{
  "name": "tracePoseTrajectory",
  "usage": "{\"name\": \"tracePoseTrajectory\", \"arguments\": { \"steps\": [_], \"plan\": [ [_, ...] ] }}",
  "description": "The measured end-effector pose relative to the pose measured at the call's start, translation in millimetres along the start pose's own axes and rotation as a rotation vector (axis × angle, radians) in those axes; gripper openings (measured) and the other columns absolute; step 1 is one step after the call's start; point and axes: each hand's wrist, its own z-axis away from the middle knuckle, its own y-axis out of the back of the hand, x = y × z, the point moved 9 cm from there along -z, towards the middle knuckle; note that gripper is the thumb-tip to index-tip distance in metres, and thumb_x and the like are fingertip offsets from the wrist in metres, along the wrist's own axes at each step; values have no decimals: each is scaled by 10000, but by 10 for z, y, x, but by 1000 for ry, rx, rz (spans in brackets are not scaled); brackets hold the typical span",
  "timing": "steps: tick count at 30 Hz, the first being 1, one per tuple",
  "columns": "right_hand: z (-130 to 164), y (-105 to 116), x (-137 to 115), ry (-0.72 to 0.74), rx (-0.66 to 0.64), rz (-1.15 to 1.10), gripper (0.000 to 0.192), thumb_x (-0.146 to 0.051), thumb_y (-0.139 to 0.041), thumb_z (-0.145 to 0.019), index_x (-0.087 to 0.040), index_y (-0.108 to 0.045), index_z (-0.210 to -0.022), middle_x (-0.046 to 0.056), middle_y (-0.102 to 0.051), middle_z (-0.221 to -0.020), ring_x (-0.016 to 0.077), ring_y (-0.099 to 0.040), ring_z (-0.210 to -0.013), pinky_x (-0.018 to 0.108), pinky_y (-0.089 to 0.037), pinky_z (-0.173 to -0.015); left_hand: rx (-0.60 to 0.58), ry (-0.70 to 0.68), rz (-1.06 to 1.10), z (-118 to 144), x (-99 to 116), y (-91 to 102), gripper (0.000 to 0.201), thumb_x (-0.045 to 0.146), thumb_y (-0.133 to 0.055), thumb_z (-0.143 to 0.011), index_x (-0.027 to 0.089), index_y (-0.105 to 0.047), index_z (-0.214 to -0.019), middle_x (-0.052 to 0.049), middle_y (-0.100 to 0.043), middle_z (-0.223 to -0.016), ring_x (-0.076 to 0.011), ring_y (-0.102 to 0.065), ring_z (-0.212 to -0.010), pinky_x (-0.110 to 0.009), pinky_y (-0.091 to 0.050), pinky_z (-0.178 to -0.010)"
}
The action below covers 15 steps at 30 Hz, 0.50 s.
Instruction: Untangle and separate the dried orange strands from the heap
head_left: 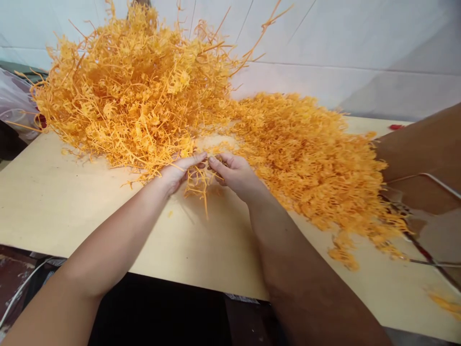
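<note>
Over the middle of the table, my left hand (183, 171) and my right hand (235, 174) work close together, fingertips almost meeting. Between them hangs a thin, branching orange plastic sprig (201, 186), its stems pointing down. The left hand's fingers close around one side of it, while the right thumb and fingers pinch the other side. Behind the left hand rises a tall tangled heap of orange plastic sprigs (133, 101) with long stems sticking out. A lower, denser pile of small orange pieces (309, 158) spreads beside the right hand. Some fingertips are hidden behind the sprig.
The pale tabletop (90, 206) backs onto a white tiled wall (334, 43). A brown cardboard box (425, 149) stands at the right edge, near a small red item (396, 127). A clear plastic bag (16, 96) lies at far left. Loose orange bits (446, 303) lie at lower right.
</note>
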Motion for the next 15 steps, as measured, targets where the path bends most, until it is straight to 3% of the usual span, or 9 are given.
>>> {"name": "tracePoseTrajectory", "arguments": {
  "steps": [5,12,15],
  "plan": [
    [-18,23,-77,98,28,122,337,-429,-567,-755,-160,-470,-575,-53,-370,-496,49,-307,-455,223,-233,-439,73,83,-134,24,-65,10,121,216,-631,-699,121,-557,-680,32,-520,-538,-61,-501,-505,-224,-413,-572],
    [-21,101,-52,52,102,-75,348,-387,-562,-763,-184,-387,-541,-78,-292,-429,42,-256,-397,223,-191,-415,98,-5,-588,35,30,-21,290,354,-519,-771,156,-446,-571,47,-396,-481,-47,-335,-415,-216,-233,-438],
    [15,144,-119,72,188,-66,323,-281,-534,-783,-178,-393,-510,-67,-306,-430,44,-254,-404,227,-182,-420,34,-27,-673,48,52,-64,288,355,-481,-795,155,-454,-590,42,-406,-515,-46,-323,-434,-219,-222,-454]
  ]
}}
